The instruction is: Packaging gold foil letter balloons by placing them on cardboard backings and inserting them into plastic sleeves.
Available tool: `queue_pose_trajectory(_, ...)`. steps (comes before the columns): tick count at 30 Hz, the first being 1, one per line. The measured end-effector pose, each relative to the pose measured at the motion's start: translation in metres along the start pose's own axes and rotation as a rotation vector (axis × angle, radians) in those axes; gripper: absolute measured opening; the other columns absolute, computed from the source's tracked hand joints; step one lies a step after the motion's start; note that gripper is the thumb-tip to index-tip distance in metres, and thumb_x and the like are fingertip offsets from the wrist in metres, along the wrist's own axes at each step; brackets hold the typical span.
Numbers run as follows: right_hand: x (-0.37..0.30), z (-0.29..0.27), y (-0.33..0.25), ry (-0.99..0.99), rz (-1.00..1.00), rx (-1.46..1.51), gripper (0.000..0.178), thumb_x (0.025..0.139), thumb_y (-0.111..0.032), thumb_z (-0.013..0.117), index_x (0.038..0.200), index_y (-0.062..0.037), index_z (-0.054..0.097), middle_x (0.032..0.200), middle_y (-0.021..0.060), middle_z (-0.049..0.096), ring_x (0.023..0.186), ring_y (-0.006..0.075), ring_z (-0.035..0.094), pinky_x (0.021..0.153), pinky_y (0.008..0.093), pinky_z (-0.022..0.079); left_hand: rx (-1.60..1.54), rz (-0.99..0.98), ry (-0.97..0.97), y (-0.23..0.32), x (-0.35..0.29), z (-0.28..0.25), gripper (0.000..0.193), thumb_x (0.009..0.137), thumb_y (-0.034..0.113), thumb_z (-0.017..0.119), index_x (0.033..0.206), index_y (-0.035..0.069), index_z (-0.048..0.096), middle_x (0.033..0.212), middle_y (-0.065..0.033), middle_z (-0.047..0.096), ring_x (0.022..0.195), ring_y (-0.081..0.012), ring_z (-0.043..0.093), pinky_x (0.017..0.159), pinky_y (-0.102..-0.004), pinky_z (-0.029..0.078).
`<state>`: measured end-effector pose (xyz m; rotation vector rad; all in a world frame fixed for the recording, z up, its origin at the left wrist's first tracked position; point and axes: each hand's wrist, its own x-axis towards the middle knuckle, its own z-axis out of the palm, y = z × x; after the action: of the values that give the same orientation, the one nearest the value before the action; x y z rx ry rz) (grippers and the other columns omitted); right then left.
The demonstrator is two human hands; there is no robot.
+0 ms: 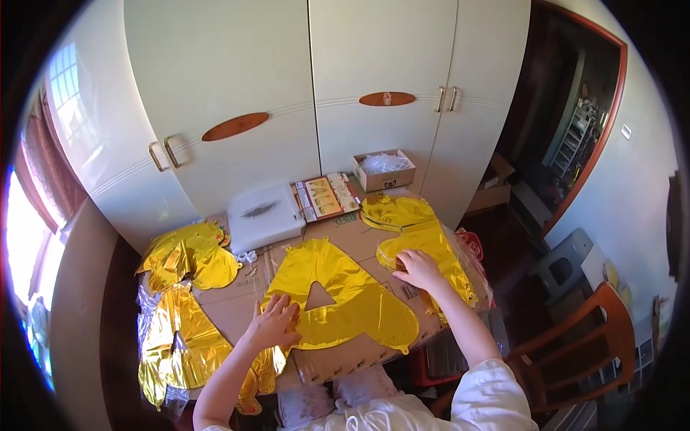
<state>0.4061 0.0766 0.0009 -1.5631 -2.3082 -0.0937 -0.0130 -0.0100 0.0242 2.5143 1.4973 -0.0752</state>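
Observation:
A flat gold A-shaped foil balloon (359, 316) lies in the middle of the cardboard-covered table. My left hand (275, 320) rests on its left leg, fingers spread and palm down. Farther right is a second flat gold foil balloon (438, 248) with a curved outline. At its left edge my right hand (417, 269) has its fingers curled on the foil; the fingertips are partly hidden. More gold foil lies at the left: a crumpled balloon (188, 255) at the back and another with a small hole (180, 345) nearer me. A further piece of foil sits beside my left forearm.
Along the back stand a white plastic case (266, 219), a flat printed box (323, 197) and an open carton (384, 172) of clear plastic pieces. Small white items (246, 256) lie by the case. Cabinets rise behind; a wooden chair (589, 345) stands at the right.

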Motion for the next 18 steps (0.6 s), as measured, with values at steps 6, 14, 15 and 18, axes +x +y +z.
queue_pose_trajectory(6, 0.004, 0.007, 0.003, -0.025, -0.019, 0.077, 0.019, 0.083, -0.030, 0.068, 0.080, -0.0118, 0.066, 0.081, 0.0040, 0.066, 0.084, 0.0262, 0.065, 0.072, 0.0428, 0.051, 0.004, 0.176, 0.181, 0.030, 0.056, -0.014, 0.063, 0.084, 0.047, 0.062, 0.133, 0.010, 0.050, 0.142, -0.0158, 0.045, 0.137, -0.0364, 0.034, 0.109, -0.0559, 0.030)
queue_pose_trajectory(14, 0.102, 0.005, -0.008, -0.075, 0.195, 0.637, 0.026, 0.087, -0.024, 0.063, 0.105, -0.0053, 0.064, 0.108, 0.0129, 0.066, 0.096, 0.0273, 0.065, 0.078, 0.0394, 0.053, -0.135, 0.292, 0.341, 0.094, 0.147, -0.020, 0.044, 0.083, 0.033, 0.065, 0.121, 0.010, 0.060, 0.127, -0.0096, 0.057, 0.116, -0.0288, 0.054, 0.095, -0.0434, 0.043)
queue_pose_trajectory(15, 0.107, 0.019, 0.004, 0.044, 0.097, 0.550, 0.030, 0.087, -0.024, 0.062, 0.111, -0.0041, 0.062, 0.114, 0.0146, 0.064, 0.102, 0.0276, 0.063, 0.083, 0.0392, 0.052, -0.155, 0.332, 0.375, 0.102, 0.159, -0.017, 0.042, 0.084, 0.031, 0.064, 0.120, 0.010, 0.061, 0.125, -0.0092, 0.058, 0.115, -0.0281, 0.055, 0.094, -0.0430, 0.043)
queue_pose_trajectory(18, 0.098, 0.021, 0.016, 0.040, -0.009, 0.208, 0.051, 0.087, -0.028, 0.064, 0.128, -0.0008, 0.052, 0.126, 0.0191, 0.056, 0.112, 0.0319, 0.058, 0.089, 0.0376, 0.051, -0.168, 0.386, 0.478, 0.110, 0.180, -0.006, 0.033, 0.082, 0.025, 0.064, 0.110, 0.008, 0.063, 0.117, -0.0089, 0.062, 0.108, -0.0263, 0.058, 0.089, -0.0425, 0.046)
